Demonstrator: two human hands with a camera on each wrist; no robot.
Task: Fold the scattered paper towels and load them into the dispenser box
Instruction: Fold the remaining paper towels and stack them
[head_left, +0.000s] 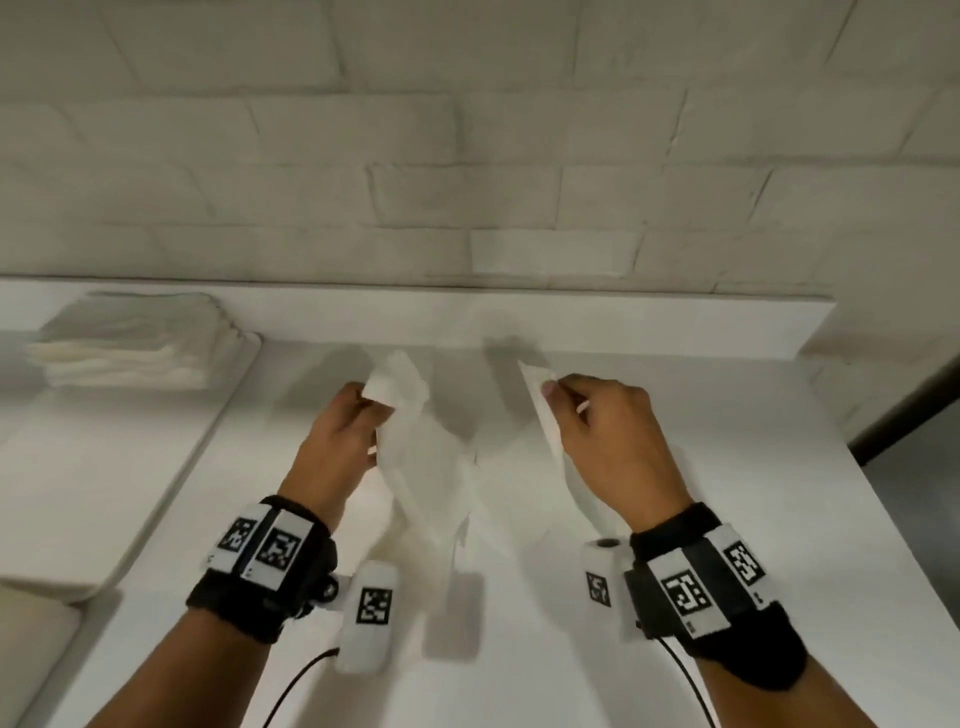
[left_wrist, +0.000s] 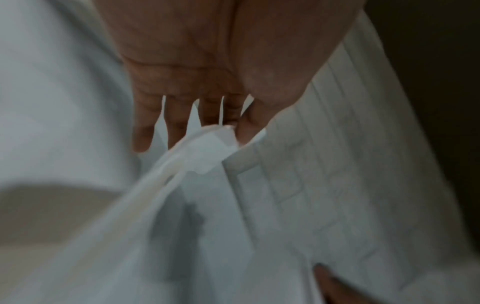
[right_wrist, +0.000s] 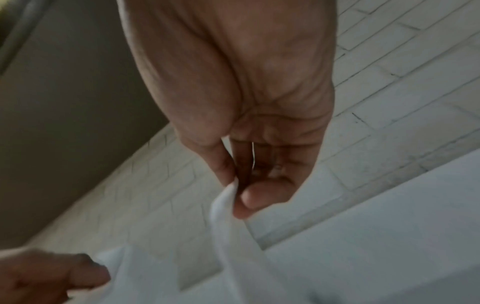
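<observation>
Resting at the far left of the white surface (head_left: 649, 649), a stack of folded paper towels (head_left: 130, 343) sits on a pale tray (head_left: 104, 493), close against the brick wall (head_left: 467, 130). Further right, the left hand (head_left: 337, 441) is raised above the surface, its thumb and fingers (left_wrist: 176, 127) curled to pinch one upper corner of a single paper towel (head_left: 431, 467). That sheet hangs loosely between both hands, sagging in the middle, and its lower part reaches down toward the surface near the wrists. On the right, the right hand (head_left: 613, 441) pinches the opposite corner between thumb and forefinger, the remaining fingers (right_wrist: 262, 197) curled in toward the palm. Both wrists wear black bands with white marker blocks. Motion blur softens the sheet's edges, so whether its bottom touches the surface cannot be told.
</observation>
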